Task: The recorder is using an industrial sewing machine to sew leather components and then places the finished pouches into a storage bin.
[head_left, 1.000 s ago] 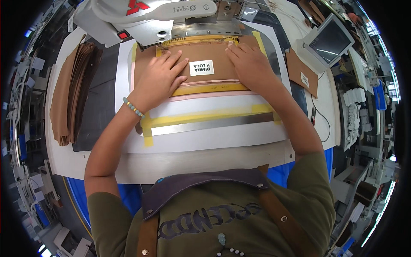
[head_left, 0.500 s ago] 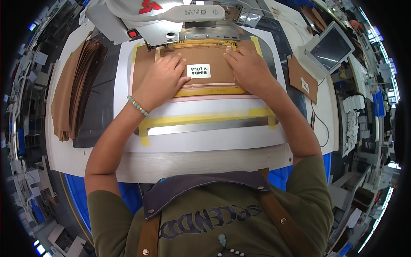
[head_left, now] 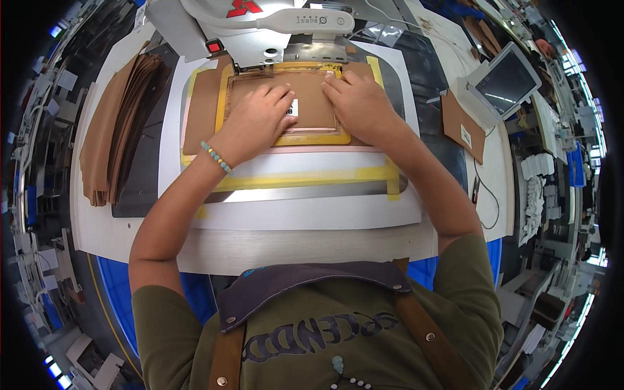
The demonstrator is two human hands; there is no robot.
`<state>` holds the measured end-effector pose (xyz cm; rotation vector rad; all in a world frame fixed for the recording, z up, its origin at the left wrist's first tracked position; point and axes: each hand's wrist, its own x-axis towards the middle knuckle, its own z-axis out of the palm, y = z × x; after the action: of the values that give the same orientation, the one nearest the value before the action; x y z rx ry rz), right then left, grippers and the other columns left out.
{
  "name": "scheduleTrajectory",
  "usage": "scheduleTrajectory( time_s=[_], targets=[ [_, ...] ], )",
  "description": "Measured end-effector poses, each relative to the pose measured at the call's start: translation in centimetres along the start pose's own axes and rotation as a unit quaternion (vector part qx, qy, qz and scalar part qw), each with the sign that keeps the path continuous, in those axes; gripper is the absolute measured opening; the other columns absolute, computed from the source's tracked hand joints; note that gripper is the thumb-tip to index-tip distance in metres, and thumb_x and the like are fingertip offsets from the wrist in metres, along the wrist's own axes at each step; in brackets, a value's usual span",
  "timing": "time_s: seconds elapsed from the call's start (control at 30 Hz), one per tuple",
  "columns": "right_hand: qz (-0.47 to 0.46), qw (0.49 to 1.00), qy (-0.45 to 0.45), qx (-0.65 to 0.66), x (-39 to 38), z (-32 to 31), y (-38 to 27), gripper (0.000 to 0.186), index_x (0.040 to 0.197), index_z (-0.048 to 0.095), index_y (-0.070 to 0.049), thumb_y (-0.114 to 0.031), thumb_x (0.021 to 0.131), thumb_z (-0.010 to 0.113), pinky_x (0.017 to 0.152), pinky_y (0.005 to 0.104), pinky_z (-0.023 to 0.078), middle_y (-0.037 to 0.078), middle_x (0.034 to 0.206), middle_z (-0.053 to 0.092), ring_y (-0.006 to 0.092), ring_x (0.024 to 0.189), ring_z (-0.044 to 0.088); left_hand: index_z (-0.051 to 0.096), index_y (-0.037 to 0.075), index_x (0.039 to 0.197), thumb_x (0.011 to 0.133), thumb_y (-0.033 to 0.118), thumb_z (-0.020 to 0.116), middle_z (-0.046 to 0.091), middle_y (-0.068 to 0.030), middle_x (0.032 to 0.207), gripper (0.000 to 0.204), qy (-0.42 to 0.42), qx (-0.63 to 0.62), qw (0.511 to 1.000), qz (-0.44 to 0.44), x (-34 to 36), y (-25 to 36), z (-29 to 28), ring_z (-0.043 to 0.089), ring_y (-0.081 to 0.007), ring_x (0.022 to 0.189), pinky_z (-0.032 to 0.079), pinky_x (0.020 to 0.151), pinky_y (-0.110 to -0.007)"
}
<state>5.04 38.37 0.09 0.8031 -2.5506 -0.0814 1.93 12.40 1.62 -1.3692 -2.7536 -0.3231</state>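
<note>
A brown sheet (head_left: 207, 104) lies on a white backing board (head_left: 312, 214), with a yellow-edged rectangular frame (head_left: 318, 139) on top. My left hand (head_left: 255, 120) rests on the brown area inside the frame, fingers extended, thumb over part of a small white label (head_left: 294, 109). At the frame's right side my right hand (head_left: 364, 110) lies with bent fingers, its fingertips by the upper right corner. Whether it grips the edge there is hard to see. Just beyond both hands stands a white machine head (head_left: 195, 29); its metal parts (head_left: 315, 52) reach close to the frame's far edge.
A stack of brown sheets (head_left: 117, 130) stands at the left. To the right, a brown piece with a white label (head_left: 463, 127) lies beside a tilted screen (head_left: 506, 81). A cable (head_left: 495, 201) and a slim dark tool (head_left: 475, 190) are near the table's right edge.
The board, brown sheet and frame have slid left under the machine head. My right hand has moved left with them; my left hand now covers much of the label.
</note>
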Motion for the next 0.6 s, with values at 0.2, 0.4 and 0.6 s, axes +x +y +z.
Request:
scheduleTrajectory(
  time_s=[0.2,0.4,0.6],
  targets=[
    [-0.001,1.0,-0.015,-0.003,1.1,0.8,-1.0,0.039,0.12,0.072,-0.003,-0.013,0.083,0.067,0.084,0.0369,0.053,0.007,0.123,0.072,0.0221,0.101,0.064,0.06,-0.002,0.139,0.104,0.023,0.061,0.058,-0.0164,0.147,0.043,0.076,0.005,0.995,0.07,0.1,-1.1,1.0,0.056,-0.0401,0.132,0.049,0.11,-0.044],
    [-0.027,0.998,0.05,0.005,2.4,1.7,-1.8,0.027,0.104,0.075,-0.003,-0.017,0.082,0.069,0.07,0.0364,0.051,0.006,0.102,0.073,0.0224,0.099,0.066,0.058,-0.004,0.142,0.106,0.02,0.058,0.056,-0.0163,0.151,0.043,0.053,0.035,0.996,0.055,-0.4,-1.4,1.4,0.055,-0.0371,0.135,0.046,0.114,-0.044],
    [-0.041,0.997,0.052,0.025,3.7,2.1,-2.5,0.029,0.107,0.075,-0.005,-0.019,0.082,0.072,0.069,0.0361,0.05,0.004,0.102,0.073,0.0208,0.097,0.065,0.058,-0.003,0.142,0.106,0.02,0.058,0.057,-0.0161,0.15,0.043,0.076,-0.009,0.996,0.052,-0.6,-2.3,1.4,0.053,-0.0377,0.136,0.046,0.114,-0.044]
  ],
)
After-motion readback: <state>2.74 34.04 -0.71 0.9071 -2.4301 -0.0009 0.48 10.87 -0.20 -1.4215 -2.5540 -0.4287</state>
